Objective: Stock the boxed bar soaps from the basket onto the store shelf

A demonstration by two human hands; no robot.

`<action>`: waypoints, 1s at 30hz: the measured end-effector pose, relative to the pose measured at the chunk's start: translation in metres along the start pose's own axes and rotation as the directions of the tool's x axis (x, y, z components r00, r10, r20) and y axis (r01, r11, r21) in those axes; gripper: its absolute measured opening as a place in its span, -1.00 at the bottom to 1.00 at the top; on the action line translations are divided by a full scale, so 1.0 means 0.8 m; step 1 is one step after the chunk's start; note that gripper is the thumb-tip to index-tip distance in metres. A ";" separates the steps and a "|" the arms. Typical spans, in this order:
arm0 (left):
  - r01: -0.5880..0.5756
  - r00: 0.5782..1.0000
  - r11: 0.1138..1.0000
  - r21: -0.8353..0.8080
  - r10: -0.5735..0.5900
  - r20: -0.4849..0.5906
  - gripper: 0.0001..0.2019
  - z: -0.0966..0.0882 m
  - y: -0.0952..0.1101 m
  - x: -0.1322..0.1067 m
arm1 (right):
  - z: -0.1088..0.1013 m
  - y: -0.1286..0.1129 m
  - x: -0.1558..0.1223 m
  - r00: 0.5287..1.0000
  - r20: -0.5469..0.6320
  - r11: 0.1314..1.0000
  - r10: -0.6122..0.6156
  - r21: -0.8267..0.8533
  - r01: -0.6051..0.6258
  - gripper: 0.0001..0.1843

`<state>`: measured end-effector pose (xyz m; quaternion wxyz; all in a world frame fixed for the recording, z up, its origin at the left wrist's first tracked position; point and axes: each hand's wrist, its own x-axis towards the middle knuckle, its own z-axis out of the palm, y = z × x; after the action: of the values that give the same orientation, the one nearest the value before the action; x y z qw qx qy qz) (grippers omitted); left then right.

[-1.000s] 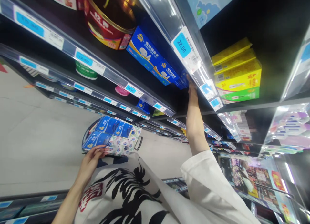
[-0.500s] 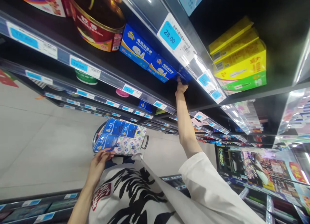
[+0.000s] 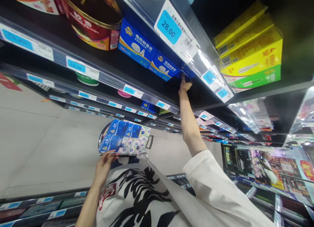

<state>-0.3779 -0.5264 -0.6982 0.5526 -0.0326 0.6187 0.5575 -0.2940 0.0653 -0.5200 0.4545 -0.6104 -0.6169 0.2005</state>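
Note:
My right hand reaches deep into the shelf. Its fingers close on a shadowed blue box at the end of a row; the far fingers are partly hidden. Beside it stand blue boxes of electric mosquito repellent liquid, a nearer box and a second box. Down by my waist, my left hand has its fingers stretched loosely over the near edge of a cart, touching a blue pack. More blue packs and several white patterned boxes fill the cart.
A red mosquito coil tin sits left of the blue boxes. Yellow-green boxes lie on the shelf above. Price-tagged shelf edges run close over my right arm. Another shelf stands behind me; grey floor lies between.
The view has shifted slightly, and the shelf looks a little nearer. My right hand stays at the shadowed blue box, its fingers bent more around it. My left hand remains at the cart.

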 end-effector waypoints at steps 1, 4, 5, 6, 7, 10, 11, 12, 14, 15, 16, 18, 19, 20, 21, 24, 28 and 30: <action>0.002 1.000 1.000 0.005 -0.002 0.009 -0.25 0.000 -0.001 0.001 | 0.000 -0.003 -0.001 0.996 -0.035 0.996 0.083 -0.013 -0.084 -0.33; 0.002 1.000 1.000 0.015 -0.003 0.014 -0.26 0.004 0.000 0.003 | -0.002 -0.013 -0.004 0.979 -0.066 0.980 0.195 -0.034 -0.197 -0.33; 0.003 1.000 1.000 0.017 -0.003 0.006 -0.26 0.005 0.002 0.003 | -0.003 -0.016 -0.006 0.982 -0.055 0.982 0.182 -0.037 -0.185 -0.35; 0.003 1.000 1.000 0.019 -0.003 -0.002 -0.25 0.007 0.003 0.002 | -0.005 -0.018 -0.008 0.985 -0.049 0.985 0.164 -0.040 -0.166 -0.36; 0.002 1.000 1.000 0.022 -0.002 -0.009 -0.24 0.008 0.005 0.001 | -0.007 -0.020 -0.010 0.988 -0.049 0.988 0.147 -0.045 -0.149 -0.37; -0.004 1.000 0.999 0.035 0.005 -0.019 -0.24 0.011 0.009 -0.001 | -0.013 -0.024 -0.014 0.990 -0.068 0.989 0.124 -0.075 -0.129 -0.32; -0.007 1.000 0.999 0.038 0.008 -0.017 -0.25 0.011 0.010 -0.002 | -0.015 -0.025 -0.016 0.990 -0.071 0.988 0.125 -0.083 -0.131 -0.31; -0.011 1.000 0.999 0.042 0.011 -0.015 -0.25 0.012 0.010 -0.002 | -0.017 -0.026 -0.017 0.989 -0.069 0.987 0.128 -0.088 -0.134 -0.31; -0.016 1.000 0.999 0.050 0.016 -0.011 -0.25 0.012 0.009 -0.002 | -0.021 -0.027 -0.018 0.990 -0.052 0.987 0.131 -0.084 -0.135 -0.30; -0.020 1.000 0.998 0.056 0.020 -0.010 -0.25 0.012 0.009 -0.002 | -0.022 -0.028 -0.019 0.991 -0.039 0.989 0.129 -0.072 -0.131 -0.29; -0.024 1.000 0.998 0.064 0.024 -0.008 -0.25 0.013 0.008 -0.002 | -0.023 -0.028 -0.020 0.993 -0.024 0.991 0.119 -0.056 -0.120 -0.29; -0.035 0.999 0.996 0.085 0.035 -0.002 -0.26 0.014 0.006 -0.002 | -0.025 -0.032 -0.020 0.997 -0.012 0.997 0.073 -0.019 -0.073 -0.29; -0.042 0.999 0.995 0.094 0.042 0.000 -0.27 0.015 0.005 -0.002 | -0.025 -0.035 -0.021 0.999 -0.025 0.999 0.037 -0.005 -0.037 -0.30; -0.048 0.999 0.994 0.099 0.048 0.001 -0.27 0.016 0.004 -0.002 | -0.025 -0.039 -0.020 0.999 -0.051 1.000 -0.003 0.002 0.003 -0.30; -0.053 0.999 0.993 0.102 0.053 0.002 -0.27 0.016 0.003 -0.001 | -0.024 -0.044 -0.020 0.996 -0.076 0.999 -0.044 0.006 0.044 -0.30; -0.062 0.998 0.994 0.094 0.063 -0.002 -0.26 0.016 -0.003 0.002 | -0.019 -0.064 -0.015 0.989 -0.032 0.989 -0.145 0.034 0.146 -0.29; -0.063 0.998 0.995 0.072 0.062 0.006 -0.28 0.013 -0.013 0.005 | -0.008 -0.093 -0.010 0.991 0.047 0.992 -0.128 -0.009 0.128 -0.40; -0.064 0.998 0.995 0.070 0.064 0.007 -0.29 0.011 -0.016 0.004 | -0.005 -0.103 -0.009 0.996 -0.014 0.991 -0.086 -0.102 0.084 -0.43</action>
<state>-0.3653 -0.5230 -0.7071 0.5367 0.0081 0.6374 0.5529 -0.3391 0.0429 -0.4546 0.4368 -0.6076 -0.6475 0.1438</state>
